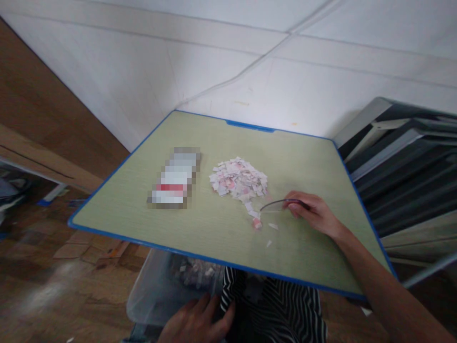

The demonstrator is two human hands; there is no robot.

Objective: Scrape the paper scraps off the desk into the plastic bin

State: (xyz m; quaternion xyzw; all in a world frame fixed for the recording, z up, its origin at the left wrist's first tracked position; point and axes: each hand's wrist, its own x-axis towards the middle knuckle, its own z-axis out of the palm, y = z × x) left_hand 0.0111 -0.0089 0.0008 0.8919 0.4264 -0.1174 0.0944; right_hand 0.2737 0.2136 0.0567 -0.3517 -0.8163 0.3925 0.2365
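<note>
My right hand (309,209) is closed around curved, dark tweezers (276,202) over the right part of the green board. The tip of the tweezers is beside a short trail of paper scraps at the pile's near end. That pile of small white and pink paper scraps (238,178) lies mid-board. Closer to me are a pinkish scrap (256,223) and two loose white scraps (273,226). Below the board's front edge, my left hand (196,319) rests with fingers apart by a clear plastic bin (143,295) and my striped clothing; it holds nothing visible.
The green board (121,209) has a blue rim and stands against a white wall. A blurred-out phone-like rectangle (176,177) lies left of the pile. More scraps fill part of the bin underneath. Dark folded frames (403,166) lean at the right; a wooden panel (53,95) stands left.
</note>
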